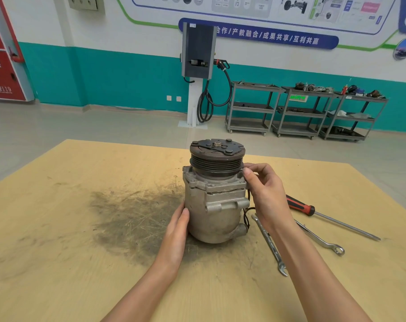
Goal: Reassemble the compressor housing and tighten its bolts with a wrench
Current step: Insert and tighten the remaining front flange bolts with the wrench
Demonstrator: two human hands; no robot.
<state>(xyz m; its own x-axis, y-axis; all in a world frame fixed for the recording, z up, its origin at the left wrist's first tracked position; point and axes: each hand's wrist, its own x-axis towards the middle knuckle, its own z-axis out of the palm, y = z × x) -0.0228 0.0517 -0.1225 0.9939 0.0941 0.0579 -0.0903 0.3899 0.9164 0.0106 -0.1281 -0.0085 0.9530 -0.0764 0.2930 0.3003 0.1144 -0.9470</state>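
Red cabinet [2,66] marked "119" far left. Left hand [177,231], fingers straight, pressed flat on upright compressor [214,196] mid-worktop [58,228]. Right hand [264,194] pinching something small, unclear, beside pulley. Wrenches [270,245] right; engraving unreadable.

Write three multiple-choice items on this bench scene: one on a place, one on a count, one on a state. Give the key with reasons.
1. Where does the red-and-black-handled screwdriver lie on the scuffed plywood table?
A. Right of the compressor
B. Left of it
C. On top of it

2. How many silver steel wrenches lie on the table?
A. One
B. Two
C. Four

3. How does the grey aluminium compressor with the black grooved pulley stand?
A. On its side
B. Upright, pulley upward
C. Pulley downward

Key:
1 A, it lies beyond the right hand.
2 B, a nearer wrench and a farther wrench.
3 B, the pulley faces up while the left hand steadies the body.
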